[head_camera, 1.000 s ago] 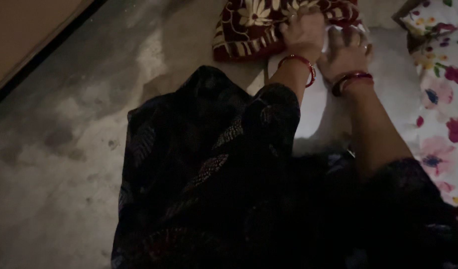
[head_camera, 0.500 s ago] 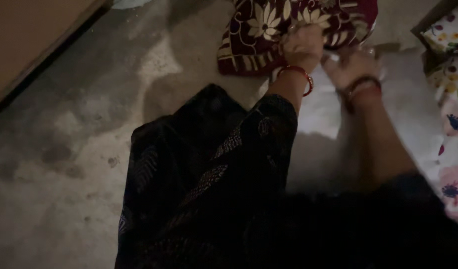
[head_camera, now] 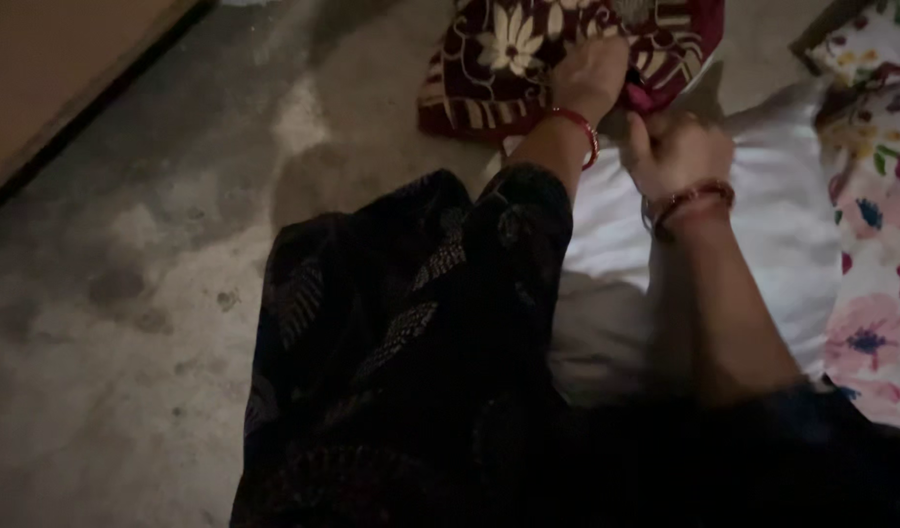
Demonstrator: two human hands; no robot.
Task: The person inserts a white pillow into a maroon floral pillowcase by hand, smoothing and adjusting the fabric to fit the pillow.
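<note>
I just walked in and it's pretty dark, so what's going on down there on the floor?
A person in dark patterned clothing is bent over a white pillow lying on a grey concrete floor. Both hands are at its far end: the left hand grips the edge of a maroon flowered cover, and the right hand is closed on the same cover beside it. Only that end of the pillow is in the cover. A floral fabric lies to the right.

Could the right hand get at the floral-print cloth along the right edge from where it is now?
Probably yes. The right hand grips the maroon cover over the white pillow; the floral-print cloth lies just beyond, with only bare pillow between. It would need to let go first.
</note>
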